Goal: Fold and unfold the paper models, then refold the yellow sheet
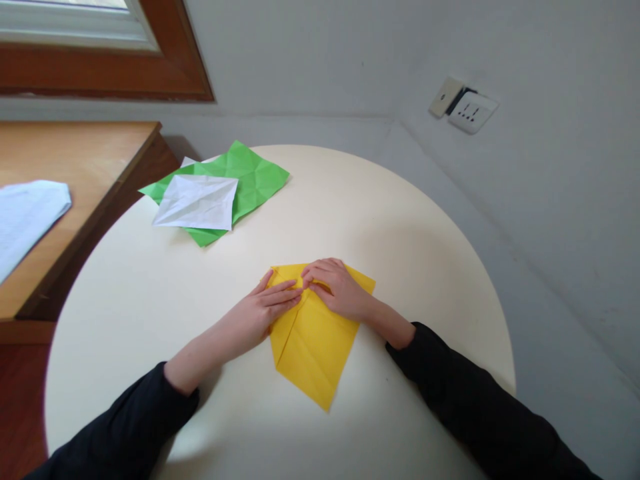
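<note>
A sheet of yellow paper (317, 353) lies on the white round table in front of me, with a folded flap along its left side and creases across it. My left hand (267, 305) rests on the flap at the upper left, fingers stretched out and pressing the paper down. My right hand (339, 288) is bent over the paper's upper middle, its thumb and fingertips closed together at the inner edge of the fold. Both hands' fingertips nearly meet there. The hands cover part of the paper's upper half.
On the far left of the round table (400, 400), a creased white paper (200, 200) lies over a green paper (260, 177). A wooden desk (90, 150) with a pale folded item (30, 213) stands at left. Walls with a socket (473, 112) lie behind.
</note>
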`<state>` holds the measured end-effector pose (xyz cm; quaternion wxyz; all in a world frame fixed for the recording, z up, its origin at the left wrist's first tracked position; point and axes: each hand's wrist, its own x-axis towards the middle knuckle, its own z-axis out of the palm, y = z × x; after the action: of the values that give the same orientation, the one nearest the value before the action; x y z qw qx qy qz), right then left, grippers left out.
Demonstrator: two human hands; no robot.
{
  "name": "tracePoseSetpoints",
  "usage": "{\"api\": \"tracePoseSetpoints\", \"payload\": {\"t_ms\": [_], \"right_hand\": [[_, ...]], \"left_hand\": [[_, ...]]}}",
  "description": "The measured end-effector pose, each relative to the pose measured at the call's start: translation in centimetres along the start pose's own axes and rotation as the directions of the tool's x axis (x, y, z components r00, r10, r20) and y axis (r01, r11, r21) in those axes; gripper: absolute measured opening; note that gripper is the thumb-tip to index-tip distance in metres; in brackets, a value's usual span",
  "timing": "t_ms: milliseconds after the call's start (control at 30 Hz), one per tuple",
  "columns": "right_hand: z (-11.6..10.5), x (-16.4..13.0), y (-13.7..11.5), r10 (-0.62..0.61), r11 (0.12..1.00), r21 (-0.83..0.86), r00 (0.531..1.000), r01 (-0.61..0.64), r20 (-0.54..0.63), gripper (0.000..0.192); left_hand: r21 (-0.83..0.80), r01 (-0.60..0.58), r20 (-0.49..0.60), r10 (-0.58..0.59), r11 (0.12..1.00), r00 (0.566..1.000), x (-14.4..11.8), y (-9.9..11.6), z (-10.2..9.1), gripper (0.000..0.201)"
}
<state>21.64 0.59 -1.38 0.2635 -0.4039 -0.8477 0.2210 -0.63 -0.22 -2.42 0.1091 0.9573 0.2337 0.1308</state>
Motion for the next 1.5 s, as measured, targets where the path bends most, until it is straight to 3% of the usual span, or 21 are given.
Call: {"api": "tracePoseSetpoints", "payload": {"t_ms": [367,533,700,833,1067,1367,1500], "right_hand": [[0.2,-0.1,0.5,-0.046,0.999,0.005,0.997,0.047,-0.059,0.025],[0.0,-0.9,0.1,-0.104,0.991,-0.099,0.988,0.093,-0.114,0.029],[-0.1,-1.9,-1.2,-0.191,0.969,-0.173,0.980,0.179,-0.056,0.033],[0.0,-2.6,-2.1,-0.186,0.971,-0.155,0.983,0.182,-0.010,0.034],[0.1,-2.9,-1.7,-0.129,0.987,-0.094,0.991,0.130,0.015,0.036],[0.0,-2.8,-1.5,-0.109,0.991,-0.080,0.994,0.111,0.026,0.039],[-0.2,-2.8,-1.5,-0.116,0.988,-0.094,0.992,0.120,0.047,0.040]], "left_hand": [[-0.088,0.015,0.054,-0.010,0.996,0.998,-0.2,0.2,-0.3,0.057],[-0.037,0.070,0.090,-0.066,0.997,0.994,-0.1,1.1,-0.5,0.055],[0.085,0.096,0.062,-0.102,0.992,0.993,0.3,2.1,-0.7,0.043],[0.119,0.128,0.031,-0.132,0.985,0.991,0.6,2.7,-1.0,0.039],[0.024,0.099,0.136,-0.101,0.995,0.986,0.4,1.9,-1.8,0.068],[-0.153,0.083,0.196,-0.052,0.985,0.979,0.1,1.1,-3.3,0.063],[-0.157,0.078,0.137,-0.057,0.985,0.989,0.0,0.7,-3.1,0.060]]}}
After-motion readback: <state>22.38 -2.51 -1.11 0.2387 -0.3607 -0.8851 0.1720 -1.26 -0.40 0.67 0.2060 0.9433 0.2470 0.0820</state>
